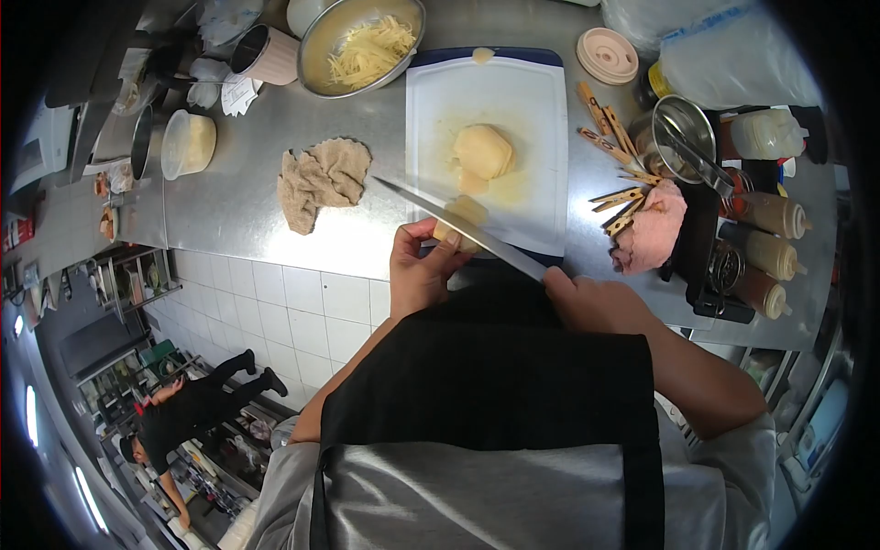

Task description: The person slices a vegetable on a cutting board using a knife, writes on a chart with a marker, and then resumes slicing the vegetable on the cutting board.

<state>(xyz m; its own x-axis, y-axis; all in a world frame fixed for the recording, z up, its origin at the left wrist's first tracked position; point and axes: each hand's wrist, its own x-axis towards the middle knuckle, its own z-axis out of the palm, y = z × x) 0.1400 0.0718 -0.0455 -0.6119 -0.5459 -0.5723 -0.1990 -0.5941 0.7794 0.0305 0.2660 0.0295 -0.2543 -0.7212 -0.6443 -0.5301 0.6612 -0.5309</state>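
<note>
My left hand [423,266] holds a pale yellow peeled piece [464,220], perhaps potato, over the near edge of the white cutting board [541,197]. In my right hand [584,299] is the handle of a long knife [500,249]. Its blade points up and left and crosses over the piece, close to my left fingertips. On the board's middle lies a stack of pale slices [484,151] on a wet patch. A small slice [483,56] sits at the far edge. Behind the board's left corner stands a metal bowl [314,66] with thin pale strips.
A brown cloth [323,179] lies left of the board. To the right are clothespins [616,137], a pink cloth [653,229], a metal pot [674,137] and squeeze bottles [775,255]. Another person [197,403] bends at shelves, lower left.
</note>
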